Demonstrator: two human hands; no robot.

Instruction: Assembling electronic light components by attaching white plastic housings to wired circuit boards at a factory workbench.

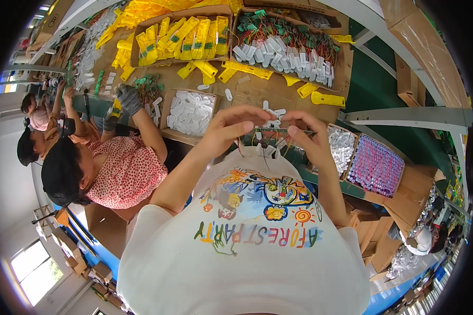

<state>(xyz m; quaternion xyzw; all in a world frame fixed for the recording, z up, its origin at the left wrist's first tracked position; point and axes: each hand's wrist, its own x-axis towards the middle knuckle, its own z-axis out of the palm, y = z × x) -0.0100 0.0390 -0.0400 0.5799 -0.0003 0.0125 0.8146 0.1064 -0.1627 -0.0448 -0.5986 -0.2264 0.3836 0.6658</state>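
My left hand (231, 125) and my right hand (311, 135) face each other at the table's near edge. Between their fingertips is a narrow green circuit board strip (270, 129), its two ends pinched by thumbs and fingers. Thin red and dark wires hang below it, with a small white piece among them. Just beyond the strip lie a few white plastic pieces (273, 112); whether any touch my fingers, I cannot tell. Small details on the strip are too fine to make out.
A box of white plastic pieces (191, 113) stands left. Behind are boxes of yellow housings (186, 39) and wired white parts (284, 55). On the right sit metallic parts (340, 149) and a purple-pink tray (376, 165). A gloved co-worker (126, 170) works at left; a metal post (404, 118) crosses the right.
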